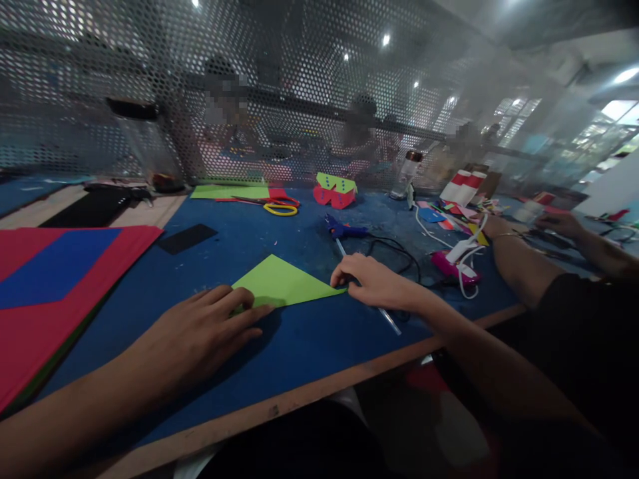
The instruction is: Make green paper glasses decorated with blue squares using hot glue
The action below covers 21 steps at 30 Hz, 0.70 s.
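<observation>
A light green sheet of paper (279,283), folded into a triangle, lies on the blue tabletop with its long edge toward me. My left hand (204,326) is over its left corner, fingers bent and pressing on the paper, so that corner is hidden. At the far right corner, my right hand (377,283) pinches the tip between thumb and fingers. A clear glue stick (390,322) passes beneath my right hand, out of the back of a blue glue gun (344,229) lying just beyond.
Red paper sheets (34,346) with a blue strip (60,266) lie left, near a black paper piece (188,238). Scissors (280,209) and a red-green paper shape (334,191) lie behind. A pink glue gun (454,267) and another person's arm (519,266) are right.
</observation>
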Motion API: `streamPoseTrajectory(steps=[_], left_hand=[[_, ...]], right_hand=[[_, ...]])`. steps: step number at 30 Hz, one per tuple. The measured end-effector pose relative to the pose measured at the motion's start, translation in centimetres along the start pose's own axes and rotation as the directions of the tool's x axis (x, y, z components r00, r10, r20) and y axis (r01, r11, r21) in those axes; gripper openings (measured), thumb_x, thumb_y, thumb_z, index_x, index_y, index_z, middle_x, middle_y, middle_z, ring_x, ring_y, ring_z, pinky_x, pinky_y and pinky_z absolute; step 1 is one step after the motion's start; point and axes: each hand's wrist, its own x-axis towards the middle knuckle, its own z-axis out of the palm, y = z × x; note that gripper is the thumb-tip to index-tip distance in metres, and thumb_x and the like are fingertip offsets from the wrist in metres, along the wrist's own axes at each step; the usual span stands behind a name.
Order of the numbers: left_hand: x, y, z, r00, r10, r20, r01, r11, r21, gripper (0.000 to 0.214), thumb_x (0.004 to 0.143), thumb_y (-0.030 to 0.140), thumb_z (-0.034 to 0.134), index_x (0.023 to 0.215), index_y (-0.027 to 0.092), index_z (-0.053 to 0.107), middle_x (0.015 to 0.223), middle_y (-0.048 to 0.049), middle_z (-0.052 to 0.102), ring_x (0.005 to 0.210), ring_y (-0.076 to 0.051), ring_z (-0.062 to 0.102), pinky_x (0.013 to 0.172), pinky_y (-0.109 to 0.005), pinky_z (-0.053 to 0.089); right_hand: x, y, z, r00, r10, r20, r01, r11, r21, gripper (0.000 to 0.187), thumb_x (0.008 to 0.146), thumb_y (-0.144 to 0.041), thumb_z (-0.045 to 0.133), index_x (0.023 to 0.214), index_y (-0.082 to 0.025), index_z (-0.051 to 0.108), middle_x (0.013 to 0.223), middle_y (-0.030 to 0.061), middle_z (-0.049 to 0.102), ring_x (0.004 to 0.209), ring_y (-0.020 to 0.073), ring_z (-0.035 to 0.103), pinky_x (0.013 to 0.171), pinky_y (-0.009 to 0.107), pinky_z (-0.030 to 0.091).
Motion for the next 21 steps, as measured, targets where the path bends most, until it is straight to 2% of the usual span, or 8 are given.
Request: streamPoseTrajectory(steps=[3, 6, 9, 13, 17, 21], left_hand=[[0.1, 0.2, -0.2, 1.000, -0.005, 0.013, 0.005, 1.000, 0.000, 0.035, 0.117, 0.037, 0.048, 0.141, 0.028, 0.071, 0.110, -0.0070, 0.072, 0.091, -0.024, 0.066, 0.081, -0.039, 0.054], [0.0, 0.3, -0.2, 0.998, -0.027, 0.054, 0.025, 0.999, 0.025, 0.034, 0.116, 0.032, 0.049, 0.143, 0.029, 0.070, 0.114, -0.0063, 0.072, 0.094, -0.024, 0.065, 0.084, -0.039, 0.054], [0.0, 0.2, 0.0, 1.000, 0.001, 0.012, -0.002, 0.999, 0.037, 0.034, 0.115, 0.027, 0.049, 0.144, 0.028, 0.069, 0.111, -0.0070, 0.071, 0.092, -0.024, 0.065, 0.082, -0.039, 0.054], [0.1, 0.1, 0.1, 1.000, 0.016, -0.020, -0.015, 0.999, 0.040, 0.031, 0.114, 0.027, 0.050, 0.137, 0.026, 0.071, 0.107, -0.0082, 0.072, 0.089, -0.024, 0.064, 0.077, -0.038, 0.053], [0.2, 0.2, 0.0, 1.000, -0.011, -0.013, 0.011, 1.000, -0.011, 0.030, 0.115, 0.025, 0.048, 0.128, 0.024, 0.075, 0.106, -0.0086, 0.072, 0.091, -0.023, 0.066, 0.081, -0.037, 0.055], [0.4, 0.3, -0.2, 0.999, -0.012, -0.033, 0.011, 1.000, -0.029, 0.031, 0.114, 0.024, 0.048, 0.124, 0.023, 0.077, 0.105, -0.0083, 0.072, 0.090, -0.023, 0.065, 0.080, -0.037, 0.055]], right_hand=[[0.2, -0.7, -0.8, 0.995, -0.038, -0.091, 0.045, 0.996, 0.081, 0.036, 0.089, 0.003, 0.052, 0.108, -0.019, 0.074, 0.113, 0.0062, 0.076, 0.109, 0.0217, 0.065, 0.097, 0.034, 0.044], [1.1, -2.5, -1.0, 0.987, -0.094, -0.130, 0.117, 0.976, 0.185, 0.016, 0.099, -0.012, 0.060, 0.106, -0.019, 0.073, 0.111, 0.0052, 0.075, 0.101, 0.0185, 0.068, 0.093, 0.031, 0.048], [2.9, -4.7, -0.1, 0.990, -0.121, -0.068, 0.135, 0.960, 0.244, 0.005, 0.100, -0.022, 0.070, 0.100, -0.019, 0.073, 0.105, 0.0030, 0.076, 0.096, 0.0172, 0.068, 0.088, 0.028, 0.048], [5.4, -6.5, 1.5, 0.988, -0.137, 0.078, 0.121, 0.977, 0.178, 0.004, 0.097, -0.020, 0.071, 0.099, -0.019, 0.074, 0.105, 0.0033, 0.078, 0.096, 0.0174, 0.070, 0.081, 0.027, 0.045], [6.6, -6.7, 2.4, 0.983, -0.077, 0.165, 0.058, 0.991, 0.119, 0.008, 0.090, -0.015, 0.068, 0.095, -0.019, 0.073, 0.100, 0.0025, 0.079, 0.088, 0.0172, 0.069, 0.071, 0.026, 0.041], [6.9, -6.3, 2.9, 0.987, -0.075, 0.144, 0.056, 0.990, 0.129, 0.005, 0.088, -0.019, 0.070, 0.092, -0.020, 0.071, 0.097, 0.0005, 0.078, 0.083, 0.0160, 0.068, 0.067, 0.026, 0.039]])
